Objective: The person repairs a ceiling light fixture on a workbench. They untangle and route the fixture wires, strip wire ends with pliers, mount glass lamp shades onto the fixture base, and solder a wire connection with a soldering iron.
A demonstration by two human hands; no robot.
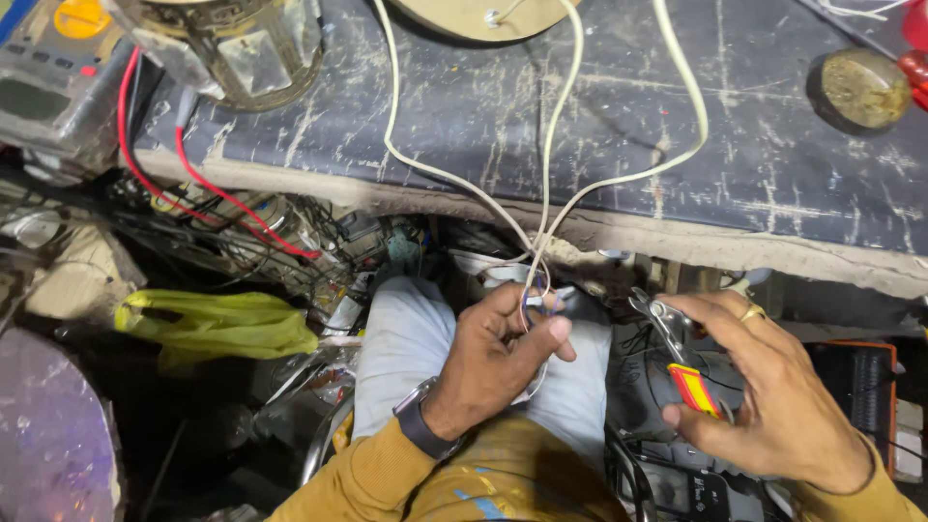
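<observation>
Thin white insulated wires [541,290] are pinched steady in the closed left hand [493,362]; red-and-yellow-handled metal pliers [677,358], gripped in the right hand [773,387], are best aligned squarely.

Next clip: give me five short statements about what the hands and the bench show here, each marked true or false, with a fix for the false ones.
1. The left hand pinches the ends of the white wires. True.
2. The right hand holds a screwdriver. False: it holds pliers with red and yellow handles.
3. The white wires run up over the edge of the dark bench top. True.
4. A watch is on the right wrist. False: it is on the left wrist.
5. The yellow bag lies on the bench top. False: it lies below the bench, left of the person's knee.
</observation>
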